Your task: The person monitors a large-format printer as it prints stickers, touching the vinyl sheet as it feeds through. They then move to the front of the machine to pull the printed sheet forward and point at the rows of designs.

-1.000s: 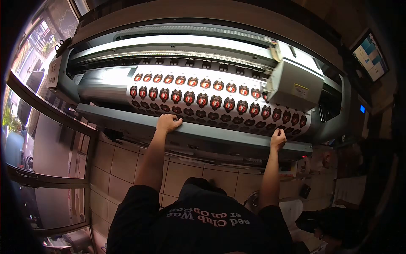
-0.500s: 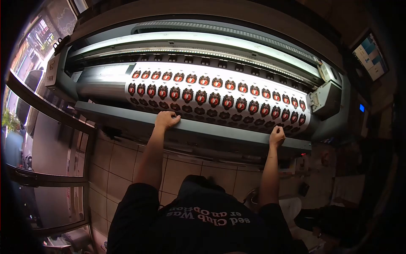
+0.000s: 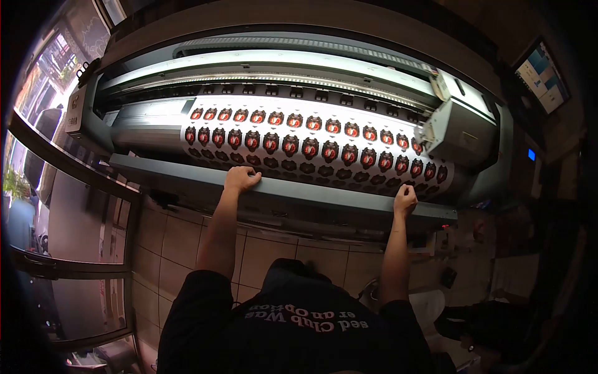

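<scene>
A wide-format printer (image 3: 349,202) stretches across the view. From it comes a white sheet (image 3: 299,106) printed with rows of red and black emblem shapes, curving down towards the front bar. My left hand (image 3: 242,179) rests on the grey front bar, left of centre, fingers curled in. Further right, my right hand (image 3: 405,200) is closed in a loose fist on the same bar, by the sheet's lower edge. I see nothing held in either hand. The print carriage (image 3: 464,128) sits over the sheet's right end.
A lit monitor (image 3: 541,76) stands at the upper right, and a small blue display (image 3: 531,155) glows below it. Glass doors (image 3: 81,212) are on the left. Behind my right arm is a white chair-like shape (image 3: 428,305). Tiled floor (image 3: 261,255) lies beneath.
The print carriage has moved left over the sheet and now covers emblems at its right end. My view has shifted slightly. Both hands stay on the front bar.
</scene>
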Motion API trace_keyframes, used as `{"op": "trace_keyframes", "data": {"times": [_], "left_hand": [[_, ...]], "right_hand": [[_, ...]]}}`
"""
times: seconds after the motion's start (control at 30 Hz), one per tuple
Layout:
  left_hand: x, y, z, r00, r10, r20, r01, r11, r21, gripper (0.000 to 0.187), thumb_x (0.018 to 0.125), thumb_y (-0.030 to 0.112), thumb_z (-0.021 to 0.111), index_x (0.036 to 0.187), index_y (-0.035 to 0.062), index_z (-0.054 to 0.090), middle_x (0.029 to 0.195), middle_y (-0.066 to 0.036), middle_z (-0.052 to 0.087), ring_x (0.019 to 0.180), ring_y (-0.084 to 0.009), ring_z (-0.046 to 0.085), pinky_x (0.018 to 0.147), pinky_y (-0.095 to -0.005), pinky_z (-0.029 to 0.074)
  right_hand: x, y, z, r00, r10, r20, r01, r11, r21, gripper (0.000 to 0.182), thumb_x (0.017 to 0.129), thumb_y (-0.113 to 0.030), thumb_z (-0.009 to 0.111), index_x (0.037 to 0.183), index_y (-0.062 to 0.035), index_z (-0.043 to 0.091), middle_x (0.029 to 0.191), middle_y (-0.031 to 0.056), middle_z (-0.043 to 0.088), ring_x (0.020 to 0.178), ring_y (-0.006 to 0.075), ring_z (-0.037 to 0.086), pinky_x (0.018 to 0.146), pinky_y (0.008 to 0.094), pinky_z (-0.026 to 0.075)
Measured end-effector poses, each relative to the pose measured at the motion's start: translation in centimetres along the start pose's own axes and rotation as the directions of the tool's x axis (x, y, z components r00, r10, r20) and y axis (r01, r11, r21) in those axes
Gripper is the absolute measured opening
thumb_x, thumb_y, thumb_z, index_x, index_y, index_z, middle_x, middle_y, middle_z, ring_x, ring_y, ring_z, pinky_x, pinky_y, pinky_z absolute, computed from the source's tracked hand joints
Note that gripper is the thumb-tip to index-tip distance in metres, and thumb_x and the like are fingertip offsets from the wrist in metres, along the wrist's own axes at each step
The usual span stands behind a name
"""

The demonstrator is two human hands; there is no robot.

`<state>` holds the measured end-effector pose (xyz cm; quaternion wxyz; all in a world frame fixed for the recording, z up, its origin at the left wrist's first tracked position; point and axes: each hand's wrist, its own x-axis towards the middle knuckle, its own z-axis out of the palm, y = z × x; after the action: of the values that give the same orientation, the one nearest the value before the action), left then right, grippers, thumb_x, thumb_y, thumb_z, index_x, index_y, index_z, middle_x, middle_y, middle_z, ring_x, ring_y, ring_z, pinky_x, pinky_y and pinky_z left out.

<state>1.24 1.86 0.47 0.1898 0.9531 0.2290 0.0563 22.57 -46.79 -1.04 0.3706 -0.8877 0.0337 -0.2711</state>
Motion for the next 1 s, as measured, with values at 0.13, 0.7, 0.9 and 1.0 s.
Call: {"op": "trace_keyframes", "data": {"times": [0.13,0.7,0.9,1.0], "left_hand": [[-0.1,0.1,-0.1,0.999,-0.025,0.022,0.026,1.0,-0.018,0.043,0.074,0.052,0.061,0.084,0.0125,0.074,0.081,-0.014,0.069,0.083,-0.0335,0.065,0.08,-0.0419,0.05],[-0.6,0.8,-0.5,0.997,-0.071,0.007,0.071,0.997,0.012,0.049,0.073,0.054,0.059,0.092,0.0108,0.074,0.09,-0.015,0.07,0.091,-0.0339,0.065,0.084,-0.0421,0.049],[-1.7,1.2,0.0,0.995,-0.015,-0.095,0.02,0.998,0.053,0.051,0.076,0.052,0.055,0.09,0.0066,0.074,0.09,-0.016,0.07,0.09,-0.0363,0.062,0.091,-0.0398,0.045],[-1.9,1.2,0.0,0.987,-0.015,-0.158,0.02,0.999,0.032,0.05,0.078,0.051,0.054,0.087,0.0055,0.073,0.088,-0.018,0.069,0.093,-0.0369,0.06,0.089,-0.041,0.044]], "right_hand": [[0.0,-0.3,-0.3,1.0,0.008,0.01,-0.008,1.0,-0.01,0.021,0.085,-0.023,0.058,0.077,-0.004,0.061,0.075,0.0143,0.065,0.07,0.0353,0.063,0.059,0.0428,0.047],[0.0,-0.3,-0.3,0.999,-0.013,0.047,0.012,1.0,0.006,0.026,0.084,-0.029,0.058,0.075,-0.005,0.06,0.072,0.0132,0.064,0.069,0.0361,0.062,0.059,0.0434,0.047],[-0.6,-1.4,-1.6,0.99,-0.046,0.133,0.042,0.999,0.031,0.025,0.086,-0.026,0.058,0.076,-0.0029,0.059,0.068,0.0134,0.061,0.066,0.0329,0.061,0.061,0.0404,0.046],[-0.7,-1.7,-1.5,0.987,-0.084,0.14,0.08,0.996,0.033,0.023,0.086,-0.025,0.058,0.079,-0.0031,0.059,0.072,0.0129,0.061,0.068,0.0318,0.061,0.062,0.0394,0.046]]}}
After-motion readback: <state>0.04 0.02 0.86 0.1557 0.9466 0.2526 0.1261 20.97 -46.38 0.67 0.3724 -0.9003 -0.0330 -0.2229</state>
